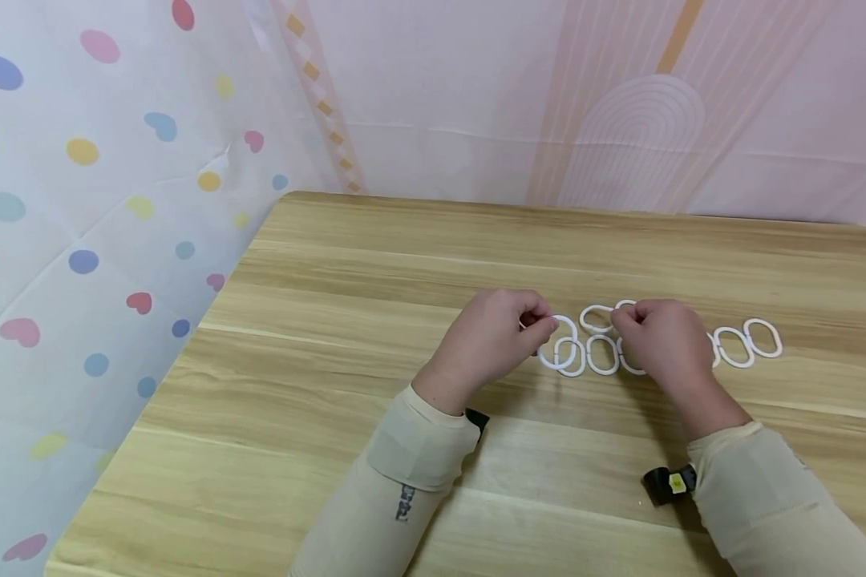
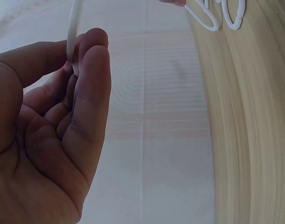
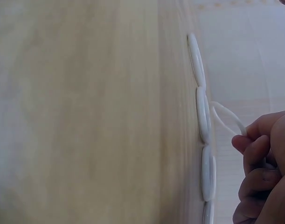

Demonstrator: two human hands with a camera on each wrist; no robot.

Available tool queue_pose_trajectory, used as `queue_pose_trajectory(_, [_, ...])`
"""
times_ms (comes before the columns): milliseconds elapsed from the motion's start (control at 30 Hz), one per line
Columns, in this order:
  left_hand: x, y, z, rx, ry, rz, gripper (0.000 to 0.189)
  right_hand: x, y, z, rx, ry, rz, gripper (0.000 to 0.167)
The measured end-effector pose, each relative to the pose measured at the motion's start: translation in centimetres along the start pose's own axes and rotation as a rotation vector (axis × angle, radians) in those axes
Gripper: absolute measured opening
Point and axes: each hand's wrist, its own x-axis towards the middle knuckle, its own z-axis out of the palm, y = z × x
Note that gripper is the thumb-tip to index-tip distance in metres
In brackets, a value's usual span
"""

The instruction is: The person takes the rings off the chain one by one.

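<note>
In the head view my left hand [image 1: 485, 343] pinches a white oval ring [image 1: 572, 325] between thumb and fingertips. The left wrist view shows this ring [image 2: 73, 35] edge-on, upright in the pinch. My right hand [image 1: 669, 343] holds another white ring [image 1: 583, 318] by its right end. In the right wrist view that ring [image 3: 230, 114] sticks out from the thumb and forefinger, with the other fingers curled. A row of white rings [image 1: 733, 365] lies on the table in front of the hands. My right hand hides part of the row.
The wooden table [image 1: 317, 344] has its far edge against a pink patterned cloth [image 1: 440, 104]. A dotted cloth [image 1: 58, 304] hangs along the left side. One more white ring [image 1: 626, 302] shows just behind my right hand's fingertips.
</note>
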Motion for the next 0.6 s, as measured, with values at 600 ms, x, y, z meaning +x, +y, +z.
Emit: queue_pose_trajectory(600, [0.00,-0.10,0.02,0.001,-0.002,0.001,0.014,1.05,-0.09,-0.19,-0.132,-0.186,0.060,0.040])
